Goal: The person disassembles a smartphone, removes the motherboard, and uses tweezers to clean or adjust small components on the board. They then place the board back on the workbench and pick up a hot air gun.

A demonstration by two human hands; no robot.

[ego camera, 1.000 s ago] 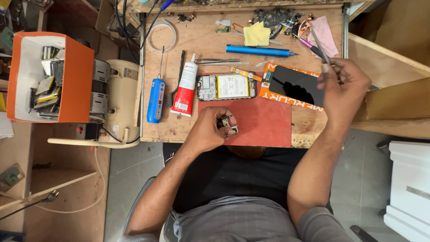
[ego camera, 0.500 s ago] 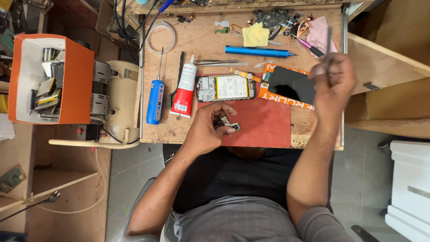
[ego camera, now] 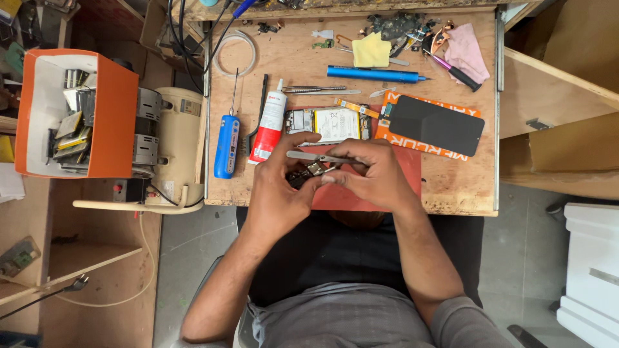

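Compared w/ a sec ago, the right hand (ego camera: 374, 174) is no longer raised over the black rectangular phone screen panel (ego camera: 436, 124) at right; it is now brought down to frame centre, met against the left hand (ego camera: 278, 183) above the red work mat (ego camera: 387, 187). Slim silver metal tweezers (ego camera: 322, 156) are pinched in the right thumb and fingers, lying approx. horizontal w/ the tip pointing left across the left fingers. A small dark-and-metal electronic part (ego camera: 308, 173) is gripped in the curled left fingertips, just below the tweezers, at frame centre over the near edge of the plywood bench (ego camera: 445, 187). Judged from this, tool fetching is done and fine work on the part is under way. Whether the tweezer tips are touching the part can't be told; contact is hidden by the fingers, and the part itself is too small to identify. Behind the hands, an opened phone body w/ a pale battery (ego camera: 335, 124) is partly covered by the fingers. Left of it lie a white-and-red glue tube (ego camera: 267, 122) and a blue-handled screwdriver (ego camera: 226, 143); a blue pen-shaped tool (ego camera: 374, 74) lies higher up. An orange-sided box of parts (ego camera: 106, 116) sits at left, contents indistinct. Clutter along the top edge is cut off.
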